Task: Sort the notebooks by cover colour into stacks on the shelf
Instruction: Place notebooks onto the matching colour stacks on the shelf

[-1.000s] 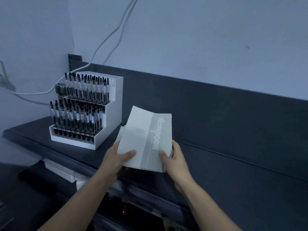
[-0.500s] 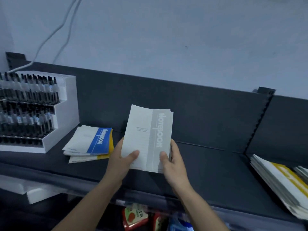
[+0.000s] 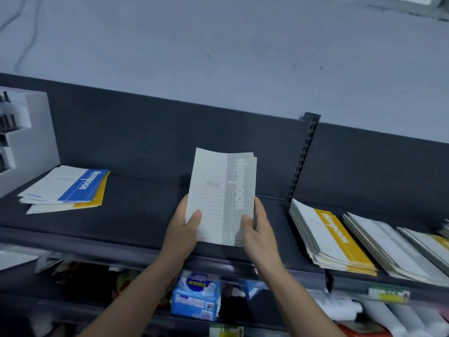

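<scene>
both hands [image 3: 181, 229] holding grey notebooks [image 3: 220, 195], shelf [image 3: 136, 212]

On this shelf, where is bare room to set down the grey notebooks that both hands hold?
The shelf is bare between the blue-topped stack and the slotted upright, beneath the grey notebooks. Right of the upright it is crowded: the yellow stack and more stacks lie close together. The pen rack fills the far left.

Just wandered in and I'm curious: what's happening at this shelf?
A person holds a bundle of grey notebooks above the dark shelf, left hand and right hand gripping its lower corners. A small blue-topped pile lies on the shelf to the left; a yellow-topped stack lies to the right.
</scene>
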Action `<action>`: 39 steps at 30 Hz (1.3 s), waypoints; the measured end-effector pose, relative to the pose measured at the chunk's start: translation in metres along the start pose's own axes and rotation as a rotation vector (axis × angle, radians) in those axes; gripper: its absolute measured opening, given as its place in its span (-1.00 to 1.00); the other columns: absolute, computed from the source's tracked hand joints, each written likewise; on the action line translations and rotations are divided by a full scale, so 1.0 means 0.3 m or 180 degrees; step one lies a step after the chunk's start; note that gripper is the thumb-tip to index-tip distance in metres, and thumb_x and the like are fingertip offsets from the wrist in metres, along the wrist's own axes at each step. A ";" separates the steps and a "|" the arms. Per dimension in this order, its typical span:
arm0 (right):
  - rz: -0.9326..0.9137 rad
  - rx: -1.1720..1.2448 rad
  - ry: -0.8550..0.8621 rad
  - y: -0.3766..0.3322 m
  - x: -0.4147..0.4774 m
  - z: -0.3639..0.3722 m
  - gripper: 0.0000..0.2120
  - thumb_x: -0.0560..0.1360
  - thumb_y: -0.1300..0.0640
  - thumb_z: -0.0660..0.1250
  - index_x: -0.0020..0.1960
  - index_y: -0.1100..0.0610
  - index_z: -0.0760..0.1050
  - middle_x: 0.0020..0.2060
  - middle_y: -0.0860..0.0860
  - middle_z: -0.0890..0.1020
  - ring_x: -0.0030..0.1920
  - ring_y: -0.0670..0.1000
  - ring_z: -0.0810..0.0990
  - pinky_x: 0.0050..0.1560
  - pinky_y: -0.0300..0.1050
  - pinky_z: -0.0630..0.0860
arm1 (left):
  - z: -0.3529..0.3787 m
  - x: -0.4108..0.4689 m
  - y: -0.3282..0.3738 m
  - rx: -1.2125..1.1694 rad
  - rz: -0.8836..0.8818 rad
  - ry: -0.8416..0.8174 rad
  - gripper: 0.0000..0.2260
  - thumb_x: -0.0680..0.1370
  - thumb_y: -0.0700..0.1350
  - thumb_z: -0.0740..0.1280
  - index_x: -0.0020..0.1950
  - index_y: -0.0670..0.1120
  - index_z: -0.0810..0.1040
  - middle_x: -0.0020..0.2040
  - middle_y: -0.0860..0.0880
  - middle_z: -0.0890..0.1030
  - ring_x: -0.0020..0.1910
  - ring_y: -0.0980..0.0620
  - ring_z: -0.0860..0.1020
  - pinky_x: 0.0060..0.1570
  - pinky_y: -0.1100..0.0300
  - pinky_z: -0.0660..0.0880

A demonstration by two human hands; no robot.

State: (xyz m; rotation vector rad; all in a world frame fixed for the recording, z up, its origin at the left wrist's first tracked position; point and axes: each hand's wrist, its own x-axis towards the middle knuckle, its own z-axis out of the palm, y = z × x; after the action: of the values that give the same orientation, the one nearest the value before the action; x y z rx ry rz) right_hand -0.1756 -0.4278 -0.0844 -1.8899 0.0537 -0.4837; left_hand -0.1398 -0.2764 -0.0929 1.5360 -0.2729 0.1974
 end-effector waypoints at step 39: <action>0.0635 -0.1514 0.0943 0.261 -0.098 -1.160 -0.73 0.62 0.13 0.09 0.31 0.07 0.32 0.06 0.04 0.59 0.07 0.12 0.55 0.00 0.00 0.47 | 1.141 -0.197 0.094 0.1446 0.0052 -0.1319 -0.60 0.64 -0.07 0.11 0.49 0.00 0.25 0.37 0.04 0.46 0.31 -0.02 0.44 0.32 0.02 0.38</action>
State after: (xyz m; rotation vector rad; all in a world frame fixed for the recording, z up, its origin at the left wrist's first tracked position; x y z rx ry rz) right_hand -0.3108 -0.7587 -0.0645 -2.2270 0.5927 -0.6504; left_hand -0.2219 -0.6147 -0.0786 2.0229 -0.5987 -0.0562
